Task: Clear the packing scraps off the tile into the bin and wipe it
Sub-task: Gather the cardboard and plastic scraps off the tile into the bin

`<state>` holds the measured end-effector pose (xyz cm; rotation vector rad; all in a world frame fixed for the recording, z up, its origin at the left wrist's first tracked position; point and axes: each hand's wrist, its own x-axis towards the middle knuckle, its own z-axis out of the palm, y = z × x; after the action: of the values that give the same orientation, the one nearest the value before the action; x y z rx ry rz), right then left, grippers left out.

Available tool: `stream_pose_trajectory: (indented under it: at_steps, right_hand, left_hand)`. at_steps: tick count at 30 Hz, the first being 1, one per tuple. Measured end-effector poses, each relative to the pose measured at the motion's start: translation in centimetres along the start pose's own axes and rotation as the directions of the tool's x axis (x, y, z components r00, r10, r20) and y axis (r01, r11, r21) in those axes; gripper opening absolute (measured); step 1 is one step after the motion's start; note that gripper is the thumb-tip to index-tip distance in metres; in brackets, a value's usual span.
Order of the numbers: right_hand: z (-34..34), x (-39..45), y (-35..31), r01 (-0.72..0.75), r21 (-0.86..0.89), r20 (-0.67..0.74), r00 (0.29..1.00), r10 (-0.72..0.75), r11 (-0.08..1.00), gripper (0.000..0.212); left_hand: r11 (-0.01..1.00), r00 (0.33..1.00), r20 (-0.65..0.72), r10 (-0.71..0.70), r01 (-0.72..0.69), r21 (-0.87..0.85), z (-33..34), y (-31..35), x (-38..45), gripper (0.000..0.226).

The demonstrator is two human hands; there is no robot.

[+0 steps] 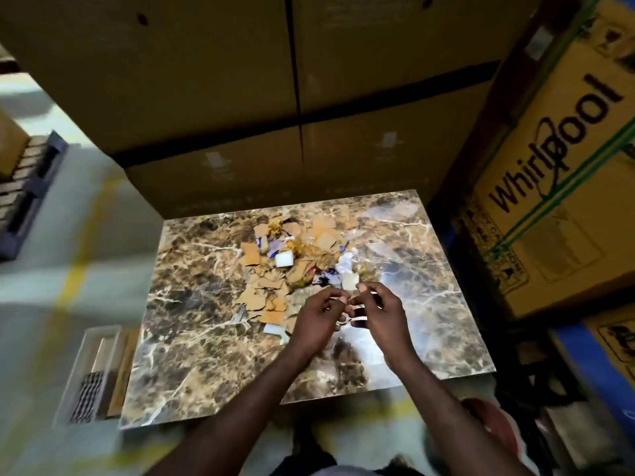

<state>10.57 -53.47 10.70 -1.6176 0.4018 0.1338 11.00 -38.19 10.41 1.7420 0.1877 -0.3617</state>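
- My left hand [318, 316] and right hand [376, 312] are together over the tile [192, 341], just on my side of the scrap pile [292, 266]. Both sets of fingers are curled around a thin pale strip [357, 320] stretched between them, so I am pinching that one scrap with both hands.
- The tile lies flat on the floor, with stacked cardboard boxes [220, 97] beyond its far edge and a Whirlpool carton [556, 187] off its right side.
- Hardly anything looks cleared yet. The pile of brown card pieces, white foam blocks and bits of coloured wrapper sits heaped on the middle and far part of the tile, spilling toward its left half.
- A few loose pieces lie apart from the heap, nearer me, including a pale one [275, 329] just left of my left hand.
- The near part of the tile is mostly bare marble pattern, but I cannot tell whether it has been wiped; I see no cloth on it.
- A white tray-like container [90, 367] sits on the floor against the tile's left edge. It may be the bin, though I cannot say for sure.
- By my judgement, I am at the start: nearly all the gathering, the binning and the whole wipe remain.
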Motion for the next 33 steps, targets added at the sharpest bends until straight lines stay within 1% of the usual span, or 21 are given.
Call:
stream_pose_trajectory:
  at_steps: [2,5,8,11,13,14,16,18,21,23,24,28,30,33]
  right_hand:
    - [2.1,0.9,0.2,-0.012,-0.037,0.015,1.0,0.012,0.999,0.014]
    - [4.2,2.3,0.9,-0.042,-0.095,-0.001,0.999,0.042,0.995,0.012]
    - [4.6,3.4,2.5,-0.096,-0.159,-0.029,0.995,0.093,0.983,0.017]
    - [4.2,4.5,4.8,-0.11,-0.274,-0.062,0.993,0.097,0.955,0.026]
    - [3.7,5.4,6.0,-0.106,-0.376,-0.079,0.993,0.082,0.92,0.032]
    - [3.5,5.9,6.3,-0.108,-0.427,-0.08,0.993,0.081,0.898,0.034]
    - [2.9,6.6,6.5,-0.099,-0.522,-0.071,0.995,0.073,0.847,0.028]
    - [2.3,7.7,6.7,-0.067,-0.576,-0.054,0.998,0.044,0.815,0.03]
    - [2.1,9.3,7.2,0.012,-0.665,0.018,1.0,0.001,0.747,0.041]
    - [2.4,10.6,7.6,0.081,-0.739,0.095,0.995,-0.016,0.669,0.048]
    - [2.6,11.3,7.7,0.118,-0.769,0.131,0.991,-0.026,0.629,0.051]
    - [3.9,13.1,7.6,0.242,-0.826,0.253,0.966,-0.05,0.51,0.061]
    - [4.6,13.9,7.8,0.276,-0.853,0.292,0.956,-0.033,0.444,0.07]
    - [5.7,14.5,7.8,0.302,-0.886,0.323,0.946,0.001,0.35,0.082]
  left_hand:
    - [1.0,0.997,-0.08,-0.007,0.008,0.016,-2.7,-1.1,0.5,0.018]
    - [0.997,0.98,-0.195,-0.038,0.049,0.052,-5.8,-3.5,1.2,0.022]
    - [0.992,0.958,-0.271,-0.09,0.11,0.058,-7.6,-6.0,1.8,0.021]
    - [0.975,0.942,-0.322,-0.096,0.154,0.158,-7.7,-8.0,2.6,0.022]
    - [0.968,0.949,-0.297,-0.107,0.168,0.186,-7.0,-9.2,3.5,0.03]
    - [0.966,0.956,-0.273,-0.108,0.166,0.199,-6.5,-9.8,3.9,0.038]
    - [0.947,0.973,-0.212,-0.093,0.152,0.284,-5.5,-10.7,4.8,0.057]
    - [0.895,0.988,-0.142,-0.065,0.121,0.429,-4.3,-10.7,5.6,0.07]
    - [0.761,0.998,-0.064,-0.018,0.055,0.646,-2.9,-10.1,6.6,0.08]
    - [0.686,1.0,-0.028,0.001,0.02,0.728,-2.1,-10.0,7.5,0.08]
    - [0.664,1.0,-0.019,-0.007,0.019,0.748,-1.7,-9.9,8.0,0.079]
    - [0.623,0.998,-0.048,-0.046,0.066,0.78,-1.1,-10.2,9.2,0.081]
    - [0.618,0.997,-0.06,-0.042,0.073,0.783,-0.8,-10.4,9.3,0.078]
    - [0.663,0.996,-0.088,-0.006,0.069,0.745,-0.6,-10.8,9.4,0.063]
